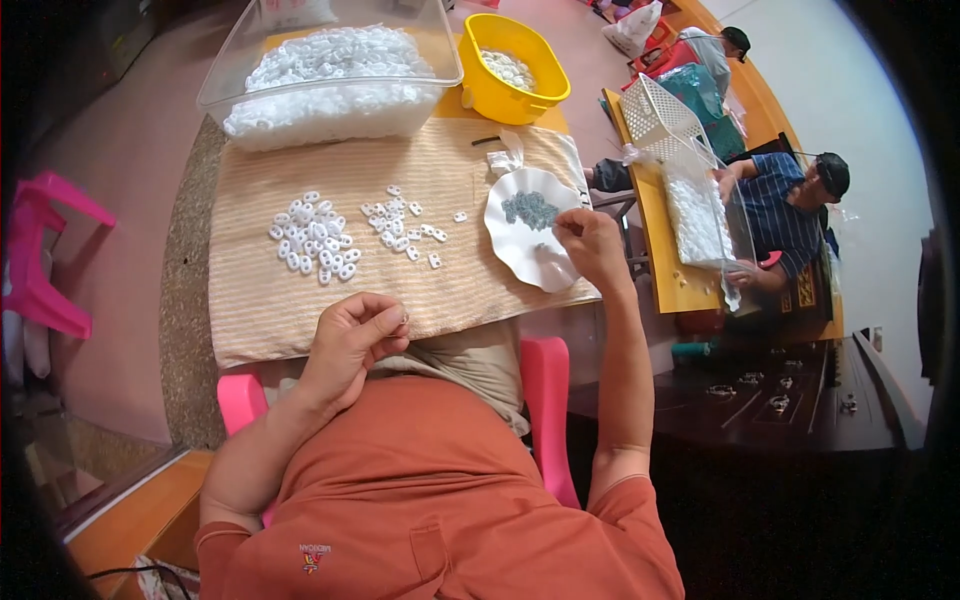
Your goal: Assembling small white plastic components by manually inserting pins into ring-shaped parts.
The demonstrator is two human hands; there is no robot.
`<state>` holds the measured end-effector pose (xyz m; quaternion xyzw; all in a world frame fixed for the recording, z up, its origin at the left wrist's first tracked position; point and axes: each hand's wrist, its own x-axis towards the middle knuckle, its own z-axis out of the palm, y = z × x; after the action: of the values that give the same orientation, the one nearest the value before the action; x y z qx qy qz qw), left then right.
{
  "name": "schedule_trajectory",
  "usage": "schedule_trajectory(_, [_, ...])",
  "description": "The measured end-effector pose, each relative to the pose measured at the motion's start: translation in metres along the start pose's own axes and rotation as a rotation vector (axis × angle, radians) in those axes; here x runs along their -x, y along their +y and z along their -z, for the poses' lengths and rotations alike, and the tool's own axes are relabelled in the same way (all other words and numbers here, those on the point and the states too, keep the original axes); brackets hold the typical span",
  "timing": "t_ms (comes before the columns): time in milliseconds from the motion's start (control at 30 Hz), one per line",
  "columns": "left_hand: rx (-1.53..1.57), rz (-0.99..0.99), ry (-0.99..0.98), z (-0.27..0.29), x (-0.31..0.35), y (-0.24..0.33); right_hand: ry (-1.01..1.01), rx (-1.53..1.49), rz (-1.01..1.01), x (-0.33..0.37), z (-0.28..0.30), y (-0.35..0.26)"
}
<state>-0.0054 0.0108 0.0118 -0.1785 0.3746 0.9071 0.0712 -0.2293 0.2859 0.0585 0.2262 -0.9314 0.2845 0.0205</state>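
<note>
On a cloth-covered surface [280,325], white two-holed pieces [316,240] are lying in loose groups, probably spread for easy picking; a white scalloped plate [509,246] is presumably corralling small grey pieces [529,209] within reach. The left hand [352,345] is bending inward near the front edge, pinching a tiny piece [404,319]. The right hand [596,250] is hovering over the plate's right rim, fingers curling downward; whether they're gripping anything, I cannot tell.

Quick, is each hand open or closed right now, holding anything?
Left hand: closed, pinching a small piece too tiny to identify.
Right hand: fingers closed by the wavy plate; can't tell if holding anything.
</note>
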Motion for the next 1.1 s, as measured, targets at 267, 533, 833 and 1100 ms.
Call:
schedule_trajectory(267, [-0.009, 0.010, 0.005, 0.001, -0.001, -0.002, -0.148, 0.165, 0.149, 0.010, -0.013, 0.012])
schedule_trajectory(533, [-0.018, 0.001, -0.006, 0.001, -0.002, -0.003, -0.209, 0.240, 0.213, 0.009, -0.016, 0.004])
schedule_trajectory(833, [-0.021, 0.011, -0.004, 0.001, -0.001, -0.003, -0.220, 0.272, 0.224, 0.009, -0.016, 0.000])
schedule_trajectory(1100, [-0.012, 0.011, -0.006, 0.003, -0.002, -0.004, -0.246, 0.269, 0.159, 0.011, -0.020, -0.003])
